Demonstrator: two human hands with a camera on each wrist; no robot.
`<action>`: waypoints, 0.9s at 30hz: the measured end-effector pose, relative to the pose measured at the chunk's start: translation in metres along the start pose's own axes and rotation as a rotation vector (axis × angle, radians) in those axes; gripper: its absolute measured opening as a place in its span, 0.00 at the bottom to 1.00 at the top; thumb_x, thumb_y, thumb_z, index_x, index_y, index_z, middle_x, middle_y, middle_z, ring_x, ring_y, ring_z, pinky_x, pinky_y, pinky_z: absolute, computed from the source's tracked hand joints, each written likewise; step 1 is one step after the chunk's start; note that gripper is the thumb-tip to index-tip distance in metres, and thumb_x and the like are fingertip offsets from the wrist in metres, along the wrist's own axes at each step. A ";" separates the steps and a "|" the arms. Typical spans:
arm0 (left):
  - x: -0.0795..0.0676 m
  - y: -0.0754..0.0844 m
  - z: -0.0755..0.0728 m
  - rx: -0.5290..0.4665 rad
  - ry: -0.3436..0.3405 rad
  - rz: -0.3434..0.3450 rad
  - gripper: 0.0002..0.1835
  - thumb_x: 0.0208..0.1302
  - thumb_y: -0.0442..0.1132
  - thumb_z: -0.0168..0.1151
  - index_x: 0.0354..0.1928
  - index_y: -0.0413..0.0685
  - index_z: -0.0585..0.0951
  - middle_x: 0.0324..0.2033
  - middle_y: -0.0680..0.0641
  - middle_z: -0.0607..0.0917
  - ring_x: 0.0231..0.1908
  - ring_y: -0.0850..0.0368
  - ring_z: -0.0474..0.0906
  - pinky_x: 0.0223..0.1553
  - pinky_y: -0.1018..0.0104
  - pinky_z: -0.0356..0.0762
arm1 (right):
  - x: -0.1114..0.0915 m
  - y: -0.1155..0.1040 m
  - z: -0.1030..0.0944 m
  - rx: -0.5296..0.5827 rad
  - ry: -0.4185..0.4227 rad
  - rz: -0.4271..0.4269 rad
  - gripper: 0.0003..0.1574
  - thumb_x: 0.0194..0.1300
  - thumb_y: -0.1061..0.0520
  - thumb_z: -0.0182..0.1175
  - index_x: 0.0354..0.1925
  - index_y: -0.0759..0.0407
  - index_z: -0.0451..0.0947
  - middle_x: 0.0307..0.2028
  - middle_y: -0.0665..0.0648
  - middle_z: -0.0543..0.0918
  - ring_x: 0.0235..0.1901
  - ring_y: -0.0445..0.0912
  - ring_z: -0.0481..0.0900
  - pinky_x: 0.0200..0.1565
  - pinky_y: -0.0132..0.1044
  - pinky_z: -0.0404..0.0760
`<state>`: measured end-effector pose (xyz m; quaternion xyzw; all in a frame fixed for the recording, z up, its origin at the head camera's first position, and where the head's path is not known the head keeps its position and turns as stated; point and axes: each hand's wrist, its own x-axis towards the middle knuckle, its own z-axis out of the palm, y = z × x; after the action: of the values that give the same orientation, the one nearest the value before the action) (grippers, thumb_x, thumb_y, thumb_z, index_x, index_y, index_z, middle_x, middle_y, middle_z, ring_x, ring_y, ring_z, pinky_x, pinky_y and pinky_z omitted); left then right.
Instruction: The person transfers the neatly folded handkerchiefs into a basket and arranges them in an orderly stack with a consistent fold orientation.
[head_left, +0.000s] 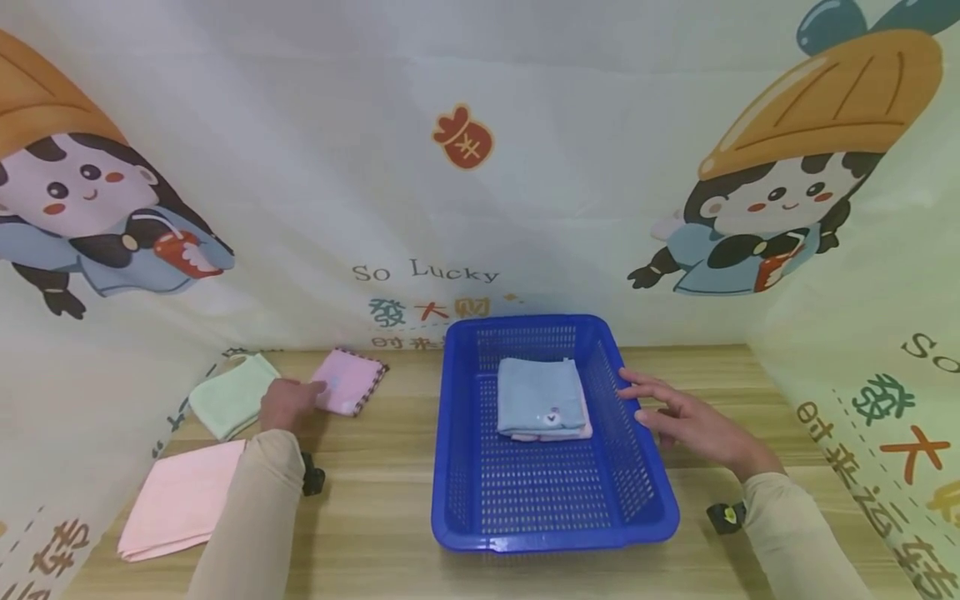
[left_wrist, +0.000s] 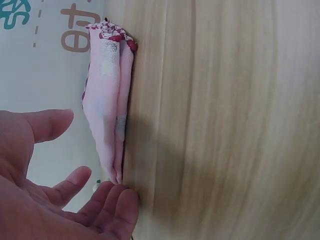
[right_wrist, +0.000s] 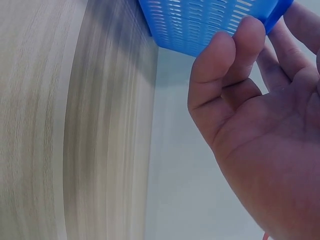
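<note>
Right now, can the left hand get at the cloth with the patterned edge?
Most likely yes: the left hand is right by the cloth with the patterned edge, and nothing seems to lie between them.

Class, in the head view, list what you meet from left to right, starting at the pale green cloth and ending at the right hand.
Pale green cloth → left hand → lilac cloth → blue basket → right hand.

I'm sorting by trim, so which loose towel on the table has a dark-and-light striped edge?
The folded lilac towel, between the left hand and blue basket; the mint-green towel and plain pink towel show no such edging.
</note>
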<state>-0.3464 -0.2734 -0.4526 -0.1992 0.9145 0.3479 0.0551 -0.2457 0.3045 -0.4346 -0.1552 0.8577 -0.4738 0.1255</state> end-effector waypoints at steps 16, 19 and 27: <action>0.002 -0.012 0.006 0.101 -0.045 0.001 0.34 0.65 0.49 0.61 0.57 0.19 0.75 0.59 0.20 0.76 0.57 0.27 0.75 0.62 0.40 0.74 | 0.000 0.001 0.001 -0.020 -0.002 -0.026 0.26 0.79 0.47 0.52 0.69 0.51 0.71 0.82 0.53 0.50 0.48 0.43 0.81 0.42 0.40 0.84; 0.003 -0.014 0.008 0.136 -0.030 0.014 0.32 0.64 0.49 0.61 0.56 0.23 0.77 0.59 0.23 0.78 0.56 0.28 0.76 0.60 0.40 0.75 | 0.000 0.001 0.002 -0.025 0.002 -0.028 0.25 0.79 0.47 0.52 0.69 0.50 0.71 0.82 0.52 0.51 0.47 0.43 0.80 0.40 0.40 0.83; 0.009 -0.017 0.013 -0.017 0.010 0.043 0.29 0.63 0.44 0.63 0.59 0.28 0.72 0.56 0.25 0.77 0.53 0.33 0.74 0.56 0.44 0.74 | 0.000 0.002 0.001 -0.034 0.016 -0.029 0.25 0.79 0.47 0.52 0.69 0.50 0.71 0.82 0.52 0.51 0.42 0.44 0.78 0.37 0.38 0.81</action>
<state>-0.3484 -0.2794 -0.4749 -0.1818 0.9158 0.3558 0.0416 -0.2452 0.3047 -0.4370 -0.1660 0.8642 -0.4623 0.1092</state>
